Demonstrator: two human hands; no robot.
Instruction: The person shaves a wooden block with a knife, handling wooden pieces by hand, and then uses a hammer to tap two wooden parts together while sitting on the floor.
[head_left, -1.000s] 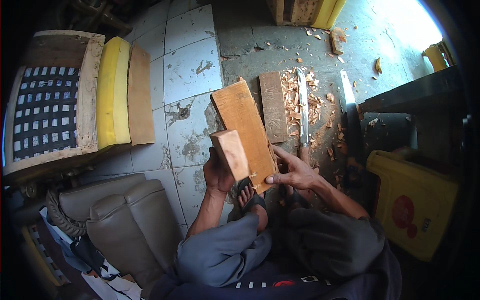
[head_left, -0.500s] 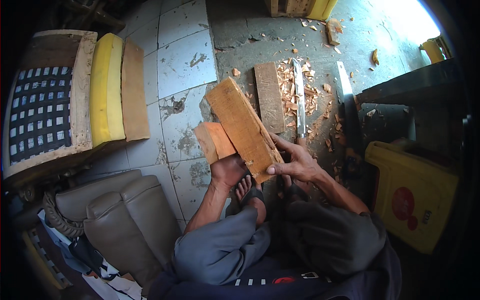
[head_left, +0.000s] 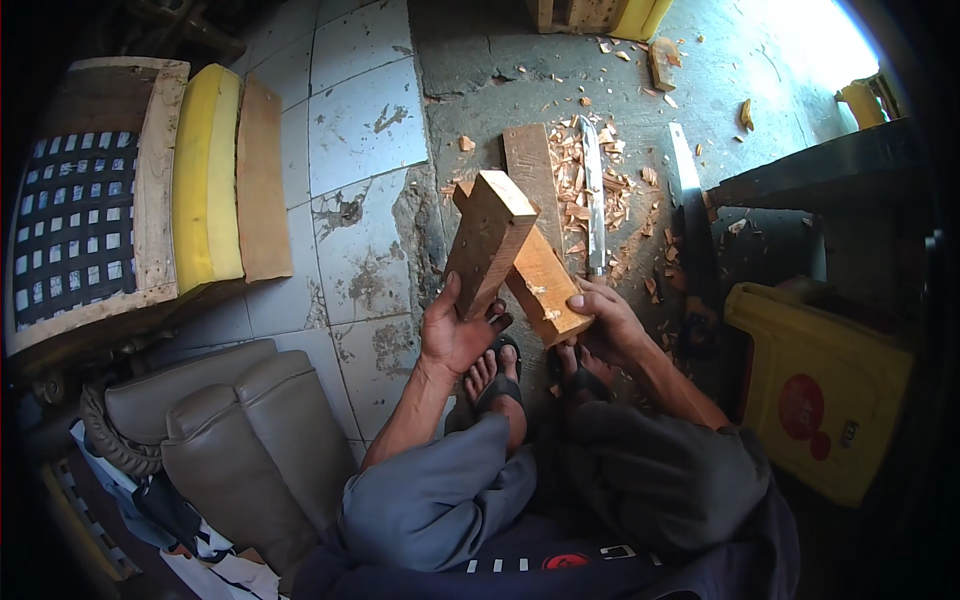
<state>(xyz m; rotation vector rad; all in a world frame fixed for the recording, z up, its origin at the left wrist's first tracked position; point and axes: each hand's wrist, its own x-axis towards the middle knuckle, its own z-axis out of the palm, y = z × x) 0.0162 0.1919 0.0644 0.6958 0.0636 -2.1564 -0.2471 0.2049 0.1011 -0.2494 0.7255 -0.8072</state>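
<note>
My left hand [head_left: 456,335] grips a wooden block [head_left: 487,240] by its lower end, thumb along its near side. The block stands tilted, its pale sawn end turned up. Behind it, a longer wooden block [head_left: 548,292] slants away and is partly hidden; the two overlap, and I cannot tell whether they touch. My right hand [head_left: 615,322] holds that longer block at its near end, with the thumb on top. Beyond the hands a flat brown board [head_left: 532,160] lies on the floor, beside a long-bladed knife [head_left: 594,200] among wood chips [head_left: 625,195].
A handsaw [head_left: 690,185] lies right of the chips. Farther right are a dark bench [head_left: 820,165] and a yellow plastic container [head_left: 820,390]. At left stand a webbed wooden frame [head_left: 165,180] with yellow foam [head_left: 210,180] and grey-brown cushions [head_left: 240,430]. My sandalled feet [head_left: 500,375] are just below the blocks.
My left hand has turned and raised its block from beneath the longer one to in front of it. The longer block's near end has shifted slightly right with my right hand.
</note>
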